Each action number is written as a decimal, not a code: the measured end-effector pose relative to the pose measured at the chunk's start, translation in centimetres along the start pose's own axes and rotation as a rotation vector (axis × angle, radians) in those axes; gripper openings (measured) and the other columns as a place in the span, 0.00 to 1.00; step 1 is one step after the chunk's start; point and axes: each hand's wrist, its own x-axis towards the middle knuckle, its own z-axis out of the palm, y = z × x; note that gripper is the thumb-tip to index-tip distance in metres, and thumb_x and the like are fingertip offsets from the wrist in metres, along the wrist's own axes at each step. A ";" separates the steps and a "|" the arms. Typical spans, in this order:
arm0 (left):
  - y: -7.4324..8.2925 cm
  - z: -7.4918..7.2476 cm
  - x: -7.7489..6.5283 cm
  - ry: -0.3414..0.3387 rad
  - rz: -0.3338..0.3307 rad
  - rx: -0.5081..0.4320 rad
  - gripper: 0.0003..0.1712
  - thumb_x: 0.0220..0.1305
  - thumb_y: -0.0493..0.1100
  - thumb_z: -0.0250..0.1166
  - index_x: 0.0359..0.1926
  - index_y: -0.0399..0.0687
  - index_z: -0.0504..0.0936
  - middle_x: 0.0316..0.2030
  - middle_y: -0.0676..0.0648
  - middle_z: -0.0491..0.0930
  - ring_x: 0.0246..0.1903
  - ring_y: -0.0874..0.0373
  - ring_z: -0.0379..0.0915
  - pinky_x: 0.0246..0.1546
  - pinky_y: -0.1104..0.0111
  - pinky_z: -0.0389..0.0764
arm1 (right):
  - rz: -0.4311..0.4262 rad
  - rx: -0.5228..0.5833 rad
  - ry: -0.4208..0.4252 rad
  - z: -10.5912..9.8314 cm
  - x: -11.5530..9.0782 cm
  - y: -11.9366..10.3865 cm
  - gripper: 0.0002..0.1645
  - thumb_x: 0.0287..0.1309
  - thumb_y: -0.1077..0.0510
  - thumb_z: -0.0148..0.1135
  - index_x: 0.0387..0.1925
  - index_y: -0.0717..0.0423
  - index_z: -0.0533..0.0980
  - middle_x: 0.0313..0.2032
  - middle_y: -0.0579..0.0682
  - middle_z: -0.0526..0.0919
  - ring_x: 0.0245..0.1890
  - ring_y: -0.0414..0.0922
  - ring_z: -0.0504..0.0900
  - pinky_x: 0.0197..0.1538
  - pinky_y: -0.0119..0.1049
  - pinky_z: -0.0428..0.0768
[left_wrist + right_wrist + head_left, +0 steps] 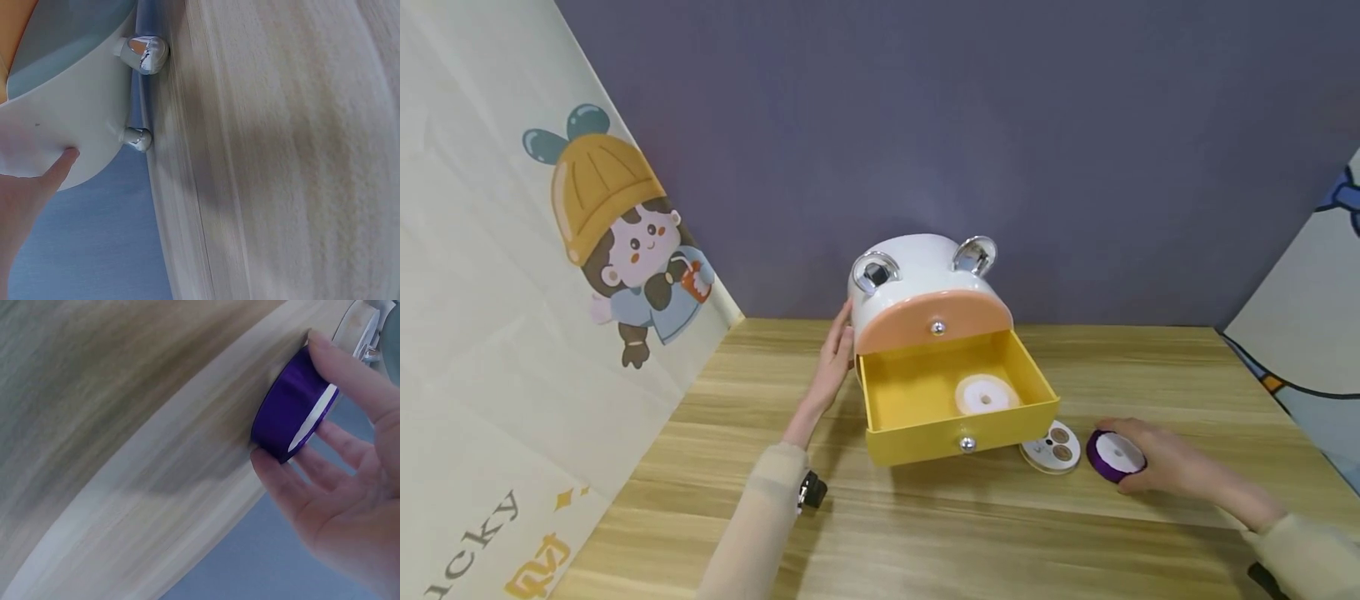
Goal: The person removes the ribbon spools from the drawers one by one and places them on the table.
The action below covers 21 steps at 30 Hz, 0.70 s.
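A white drawer box (910, 267) with silver ears and a peach upper front stands at the back of the table. Its yellow drawer (917, 400) is pulled out, and a spool of pale ribbon (981, 394) lies inside. My left hand (833, 358) rests against the box's left side with its fingers extended; the left wrist view shows a fingertip on the white wall (94, 119). On the table to the right, my right hand (1168, 462) grips a spool of purple ribbon (290, 403) by its edge, thumb on one side and fingers on the other.
A white spool (1051, 450) with brown round labels lies on the wooden table (925, 533), partly under the drawer's right front corner. Behind stands a dark grey-blue wall (1075, 167). A white cartoon-printed panel (490, 292) borders the left side.
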 end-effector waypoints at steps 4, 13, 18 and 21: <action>-0.1 0.0 0.0 0.002 0.003 -0.010 0.30 0.80 0.48 0.41 0.79 0.62 0.49 0.79 0.46 0.47 0.69 0.35 0.63 0.62 0.44 0.77 | 0.003 -0.004 0.000 -0.1 -0.1 -0.1 0.50 0.33 0.52 0.83 0.58 0.69 0.72 0.54 0.66 0.80 0.52 0.62 0.79 0.46 0.48 0.83; 0.0 0.1 -0.2 -0.001 0.003 -0.014 0.31 0.80 0.48 0.41 0.79 0.62 0.48 0.80 0.46 0.44 0.71 0.35 0.60 0.62 0.44 0.76 | -0.046 -0.047 0.057 -2.5 0.4 -0.4 0.52 0.36 0.50 0.82 0.60 0.71 0.70 0.57 0.72 0.76 0.55 0.70 0.75 0.49 0.60 0.82; 0.0 0.0 -0.2 -0.006 -0.001 -0.013 0.31 0.80 0.48 0.41 0.79 0.62 0.48 0.79 0.44 0.46 0.70 0.35 0.62 0.63 0.44 0.76 | -0.093 -0.123 0.164 -6.6 1.7 -2.1 0.48 0.43 0.53 0.80 0.62 0.69 0.68 0.58 0.72 0.75 0.56 0.71 0.74 0.50 0.68 0.78; 0.1 0.1 -0.2 -0.010 0.003 -0.011 0.30 0.80 0.48 0.41 0.79 0.62 0.48 0.79 0.43 0.47 0.69 0.34 0.63 0.63 0.44 0.76 | -0.149 -0.177 0.263 -9.4 2.5 -4.3 0.45 0.44 0.54 0.79 0.62 0.66 0.69 0.57 0.68 0.77 0.54 0.67 0.76 0.49 0.66 0.80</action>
